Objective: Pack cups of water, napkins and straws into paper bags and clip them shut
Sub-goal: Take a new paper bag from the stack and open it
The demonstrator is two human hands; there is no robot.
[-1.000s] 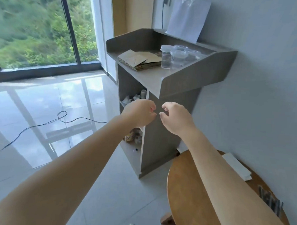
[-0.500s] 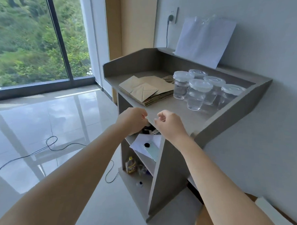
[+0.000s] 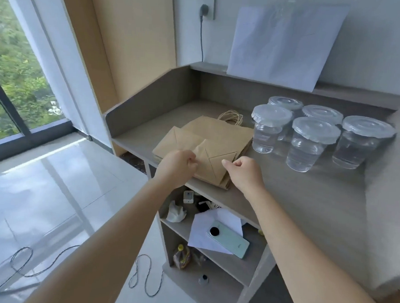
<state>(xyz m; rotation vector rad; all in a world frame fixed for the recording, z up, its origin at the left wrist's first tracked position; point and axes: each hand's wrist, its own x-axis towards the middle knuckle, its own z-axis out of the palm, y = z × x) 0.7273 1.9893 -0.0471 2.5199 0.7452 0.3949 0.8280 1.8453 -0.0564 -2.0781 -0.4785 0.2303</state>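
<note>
- Head view: a stack of flat brown paper bags (image 3: 208,149) lies on the left part of a grey desk top (image 3: 307,201), its twine handles (image 3: 231,117) sticking out at the far end.
- The left hand (image 3: 176,165) sits over the near left edge of the stack, fingers curled in; whether it pinches the top bag's folded flap or grips nothing cannot be told.
- The right hand (image 3: 245,172) sits over the near right corner of the stack, fingers curled loosely with the thumb pointing left; no grip on anything shows.
- Five clear lidded cups of water (image 3: 309,144) stand grouped to the right of the bags, close to them.
- A white sheet (image 3: 284,42) leans against the far wall on the desk's raised back ledge.
- On the shelf under the top, a pale green phone (image 3: 228,242) lies on a white envelope (image 3: 211,229), with a crumpled white tissue (image 3: 175,213) to the left.
- A dark cable (image 3: 143,279) loops on the shiny floor at near left.
</note>
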